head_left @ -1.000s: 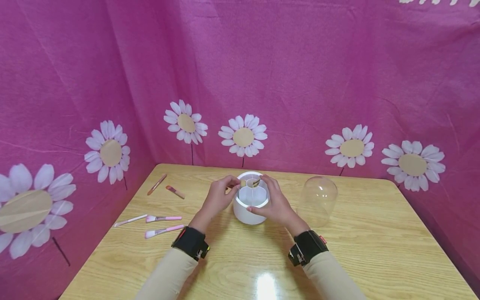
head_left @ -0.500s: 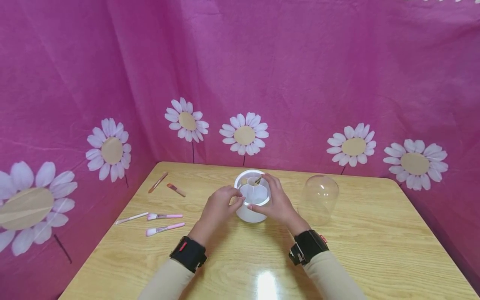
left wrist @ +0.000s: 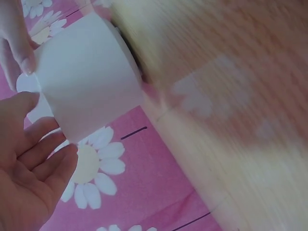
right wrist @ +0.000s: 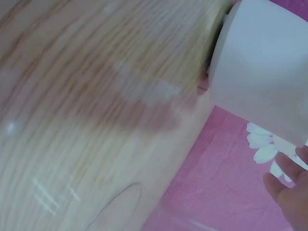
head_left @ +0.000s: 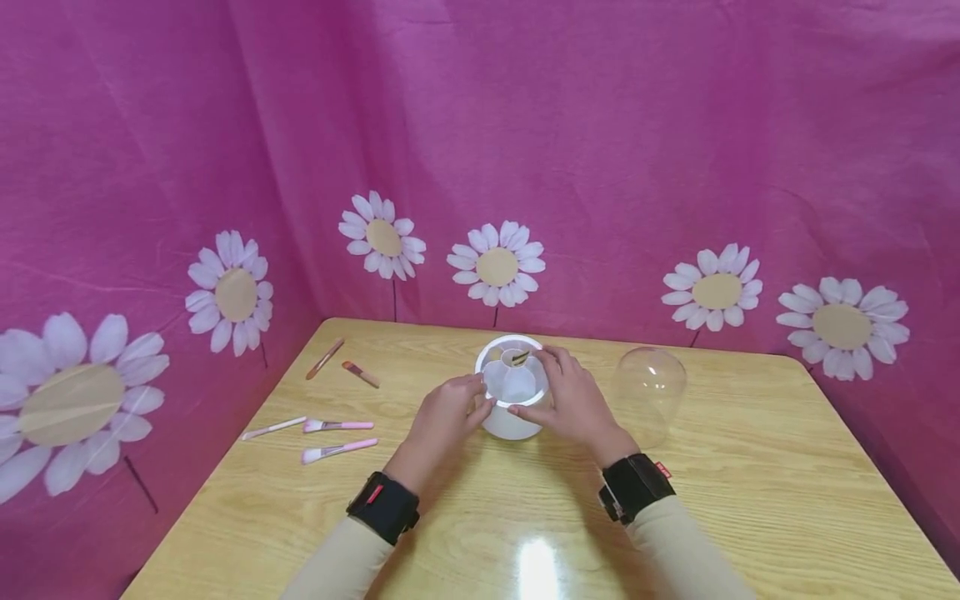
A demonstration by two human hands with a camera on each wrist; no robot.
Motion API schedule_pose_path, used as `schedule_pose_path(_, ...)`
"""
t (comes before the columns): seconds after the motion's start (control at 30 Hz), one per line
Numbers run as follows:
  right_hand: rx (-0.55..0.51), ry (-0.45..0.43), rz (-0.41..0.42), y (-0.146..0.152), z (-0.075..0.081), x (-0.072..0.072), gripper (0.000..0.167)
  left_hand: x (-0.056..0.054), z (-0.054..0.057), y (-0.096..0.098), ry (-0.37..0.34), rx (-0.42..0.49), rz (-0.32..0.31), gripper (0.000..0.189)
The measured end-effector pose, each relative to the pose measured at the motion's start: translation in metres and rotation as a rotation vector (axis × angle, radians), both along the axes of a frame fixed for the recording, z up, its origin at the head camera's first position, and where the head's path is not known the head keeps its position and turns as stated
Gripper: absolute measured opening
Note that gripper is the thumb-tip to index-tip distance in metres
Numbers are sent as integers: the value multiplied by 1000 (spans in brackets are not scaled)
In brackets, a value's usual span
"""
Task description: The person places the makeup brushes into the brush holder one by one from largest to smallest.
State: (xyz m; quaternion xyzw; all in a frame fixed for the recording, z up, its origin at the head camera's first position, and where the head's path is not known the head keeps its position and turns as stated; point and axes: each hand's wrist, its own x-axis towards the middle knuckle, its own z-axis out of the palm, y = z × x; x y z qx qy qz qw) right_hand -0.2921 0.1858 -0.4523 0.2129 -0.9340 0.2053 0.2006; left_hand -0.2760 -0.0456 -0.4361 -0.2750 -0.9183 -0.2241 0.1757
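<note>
A white round brush holder [head_left: 512,428] with a divided inside stands on the table, its rim facing up. A small dark-and-gold striped piece [head_left: 520,358] shows in its centre compartment. My left hand [head_left: 445,414] holds the near left rim between thumb and fingers; the left wrist view shows the fingertips [left wrist: 69,150] along the edge of the white wall. My right hand [head_left: 573,402] grips the holder from the right, thumb at the front rim and fingers at the far right. Only part of that hand shows in the right wrist view, beside the white wall [right wrist: 264,62].
A clear dome cover [head_left: 651,392] stands to the right of the holder. On the left lie two pink-handled brushes [head_left: 341,451], a thin pale brush [head_left: 273,428] and two brown brushes [head_left: 362,374]. A pink curtain [head_left: 600,150] hangs behind the wooden table [head_left: 750,467].
My left hand has shifted from the left side of the rim toward its near left. The right hand stays at the holder's right side. The head view has shifted a little.
</note>
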Motion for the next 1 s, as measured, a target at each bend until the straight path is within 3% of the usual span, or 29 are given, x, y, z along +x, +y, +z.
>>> schedule_pose_path(0.17,-4,62,63,2,-1,1,84,-4,-6,-3,-35,-18,40,50)
schedule_pose_path(0.5,-109,-14,96,1,-4,3,67,-13,-13,-4,-197,116,9,70)
schedule_pose_path(0.63,-137,-29,76,-1,-1,3,77,-15,-13,-5,-236,139,-4,72)
schedule_pose_path(0.83,-172,-111,58,-2,3,0,107,-18,-12,-6,-275,132,-8,72)
schedule_pose_path(1.0,-233,-217,55,-1,1,0,111,-19,-10,-6,-304,132,-9,71)
